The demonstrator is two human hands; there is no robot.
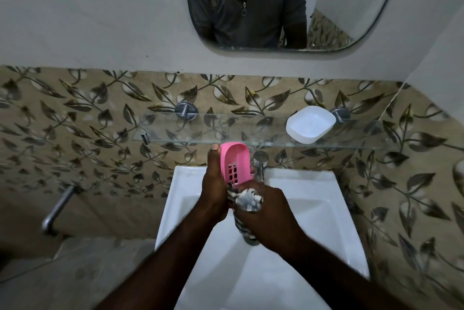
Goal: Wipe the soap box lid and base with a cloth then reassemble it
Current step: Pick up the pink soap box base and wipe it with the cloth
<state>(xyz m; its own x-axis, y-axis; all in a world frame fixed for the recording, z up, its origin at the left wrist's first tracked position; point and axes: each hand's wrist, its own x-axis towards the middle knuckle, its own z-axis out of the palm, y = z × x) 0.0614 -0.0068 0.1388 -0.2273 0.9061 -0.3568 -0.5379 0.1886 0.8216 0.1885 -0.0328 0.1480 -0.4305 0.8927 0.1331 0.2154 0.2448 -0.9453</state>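
Step in hand, judged: wiping, done over the white sink (313, 209), which is well placed to catch drips or a slip. On the glass shelf (226, 131) the white soap box part (310, 124) is seen open side up at the right end, well apart from both hands; whether it has been wiped cannot be told. The pink slotted soap box part (234, 164) is held upright and should be braced firmly while the striped cloth (247, 200) is pushed into the hollow and across the slots, where residue is likely lodged; rim and outside to be covered too

Hands: right hand (266, 212) is closed round the bunched cloth, which is pressed against the lower end of the pink part; a tail of cloth hangs below. Left hand (213, 189) is clamped on the pink part, thumb laid along its left edge, fingers mostly hidden behind it
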